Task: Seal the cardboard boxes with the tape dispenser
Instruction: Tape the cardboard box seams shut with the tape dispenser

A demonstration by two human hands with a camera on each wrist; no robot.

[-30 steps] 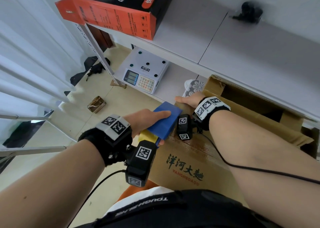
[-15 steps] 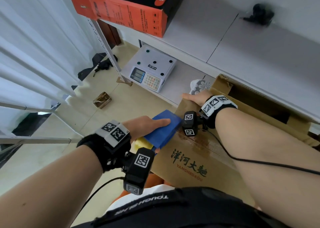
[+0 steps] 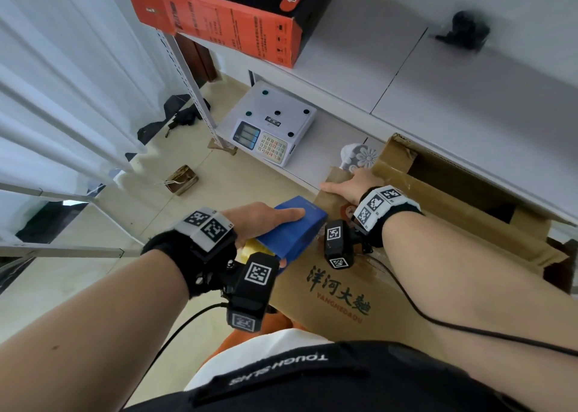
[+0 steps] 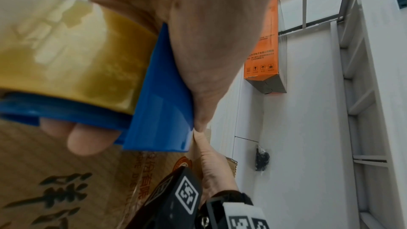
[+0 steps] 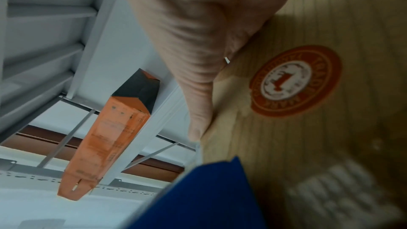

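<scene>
A brown cardboard box (image 3: 337, 289) with dark Chinese print lies in front of me, its top flap down. My left hand (image 3: 262, 220) grips a blue tape dispenser (image 3: 294, 227) holding a yellowish tape roll (image 4: 72, 55); the dispenser sits against the box's left edge. In the left wrist view my fingers (image 4: 88, 138) curl under the dispenser (image 4: 160, 93). My right hand (image 3: 350, 184) lies flat with straight fingers on the flap near the box's far left corner. The right wrist view shows that hand (image 5: 198, 50) on the cardboard (image 5: 308, 128) beside a round red logo (image 5: 293, 81).
A white shelf unit (image 3: 469, 98) stands behind the box. An orange and black carton (image 3: 225, 23) lies on its upper shelf, a weighing scale (image 3: 272, 130) on the lower one. A small brown box (image 3: 181, 180) sits on the beige floor to the left.
The dispenser has slid slightly toward me along the box's left edge. My right hand stays pressed on the flap.
</scene>
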